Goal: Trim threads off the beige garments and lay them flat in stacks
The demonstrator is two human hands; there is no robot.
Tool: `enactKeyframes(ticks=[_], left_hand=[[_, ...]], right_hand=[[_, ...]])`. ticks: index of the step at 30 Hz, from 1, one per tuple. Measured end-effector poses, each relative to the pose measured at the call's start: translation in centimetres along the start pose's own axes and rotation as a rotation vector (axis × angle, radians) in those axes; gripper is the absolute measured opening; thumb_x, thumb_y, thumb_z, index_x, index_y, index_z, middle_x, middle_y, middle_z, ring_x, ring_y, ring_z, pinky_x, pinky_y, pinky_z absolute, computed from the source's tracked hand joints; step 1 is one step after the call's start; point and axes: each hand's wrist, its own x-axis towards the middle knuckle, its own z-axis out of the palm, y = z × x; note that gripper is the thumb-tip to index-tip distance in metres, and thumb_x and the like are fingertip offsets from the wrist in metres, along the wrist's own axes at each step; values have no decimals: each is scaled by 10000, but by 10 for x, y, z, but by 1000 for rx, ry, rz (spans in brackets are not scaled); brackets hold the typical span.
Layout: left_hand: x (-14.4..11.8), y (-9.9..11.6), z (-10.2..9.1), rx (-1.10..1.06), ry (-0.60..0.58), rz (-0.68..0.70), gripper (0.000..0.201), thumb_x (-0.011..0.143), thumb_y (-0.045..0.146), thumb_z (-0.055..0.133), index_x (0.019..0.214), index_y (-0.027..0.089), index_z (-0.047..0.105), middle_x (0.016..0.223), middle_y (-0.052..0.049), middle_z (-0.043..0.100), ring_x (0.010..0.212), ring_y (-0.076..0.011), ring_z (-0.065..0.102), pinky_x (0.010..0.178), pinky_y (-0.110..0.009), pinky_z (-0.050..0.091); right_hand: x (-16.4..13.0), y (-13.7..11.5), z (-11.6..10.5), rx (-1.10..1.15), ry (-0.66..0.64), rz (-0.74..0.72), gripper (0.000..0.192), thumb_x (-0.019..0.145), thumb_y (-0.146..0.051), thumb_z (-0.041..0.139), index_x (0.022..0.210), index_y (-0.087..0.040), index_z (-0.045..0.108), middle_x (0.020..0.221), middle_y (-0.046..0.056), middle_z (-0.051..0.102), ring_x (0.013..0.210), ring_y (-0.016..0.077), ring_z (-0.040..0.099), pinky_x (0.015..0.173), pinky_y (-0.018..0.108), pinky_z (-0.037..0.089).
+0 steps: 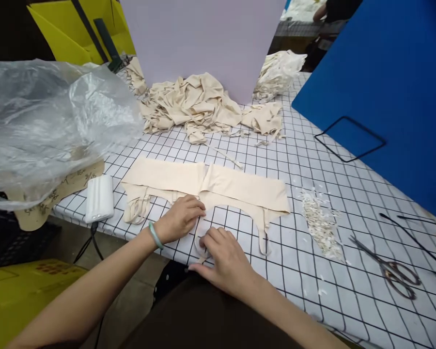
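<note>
A beige top with thin shoulder straps (pixel 247 186) lies spread on the checked tablecloth, its straps toward me. My left hand (pixel 181 218), with a pale green bangle on the wrist, is closed at the garment's middle lower edge, fingertips pressed on the fabric. My right hand (pixel 227 257) is nearer the table's front edge, fingers bent around a thin beige strap (pixel 199 237) that loops down from the garment; the fingers partly hide it. More strap loops (pixel 138 208) lie bunched at the garment's left end. Another strap (pixel 264 240) hangs at the right.
Scissors (pixel 388 271) lie at the right beside a heap of small scraps (pixel 319 223). Behind are piled beige garments (pixel 196 104), a lilac board (pixel 203 39) and a blue board (pixel 385 87). At the left are a plastic bag (pixel 51 126) and a white corded device (pixel 100 198).
</note>
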Motion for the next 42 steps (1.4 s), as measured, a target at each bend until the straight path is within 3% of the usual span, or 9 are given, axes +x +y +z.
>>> enactKeyframes(ticks=[4,11,14,17,21,25,28,34,42], left_hand=[[-6,2,6,-96,-122,9,282,832,38,560,968,225,721,1112,-56,716,1099,-222,599,1017,-416,456],[-8,-2,9,-173,-101,-55,63,834,206,700,878,230,738,1075,-50,732,1061,-232,615,963,-412,458],[-4,2,7,-158,-96,-91,68,849,194,682,807,222,727,1038,-44,735,1024,-232,617,935,-411,461],[9,14,1,-185,9,-119,117,840,230,700,955,230,724,1092,-53,714,1092,-249,589,988,-442,435],[39,36,-3,-482,99,-195,204,883,343,651,1024,208,707,1042,-54,704,1040,-223,606,946,-394,481],[58,45,4,-819,148,-312,243,903,377,609,838,169,715,854,-44,696,857,-188,647,827,-346,537],[58,44,10,-836,259,-335,217,875,371,655,832,180,750,1069,-86,711,1083,-234,633,994,-411,487],[52,44,27,-686,299,-162,142,889,269,639,896,223,773,1348,-85,624,1319,-258,514,1133,-472,378],[48,52,23,-560,414,-325,85,871,240,606,873,186,671,1106,-86,649,1057,-229,598,897,-389,500]], right_hand=[[-8,-2,-3,233,-26,147,47,873,-202,590,830,-216,578,858,47,617,810,211,547,735,347,446],[14,38,-74,794,-84,528,327,840,-484,668,1027,-216,684,804,17,645,763,177,588,708,309,470],[24,55,-95,806,-43,512,340,839,-487,666,1033,-211,712,876,44,681,899,207,621,866,364,473],[35,60,-106,789,-113,411,292,885,-460,603,1010,-215,701,879,35,664,922,197,613,913,373,463],[47,52,-114,660,-201,252,195,924,-384,536,978,-226,637,931,26,639,911,180,589,872,350,470],[42,47,-109,443,153,362,254,842,-408,634,1028,-239,601,1055,50,640,953,213,574,861,381,468],[32,48,-91,560,381,597,318,825,-513,641,916,-208,649,965,70,659,924,232,581,846,395,468],[40,46,-57,1302,319,673,419,770,-607,695,865,-201,739,920,53,672,884,183,578,800,311,459],[46,41,-60,1205,325,538,317,838,-512,634,819,-199,683,772,4,597,792,158,528,824,310,417]])
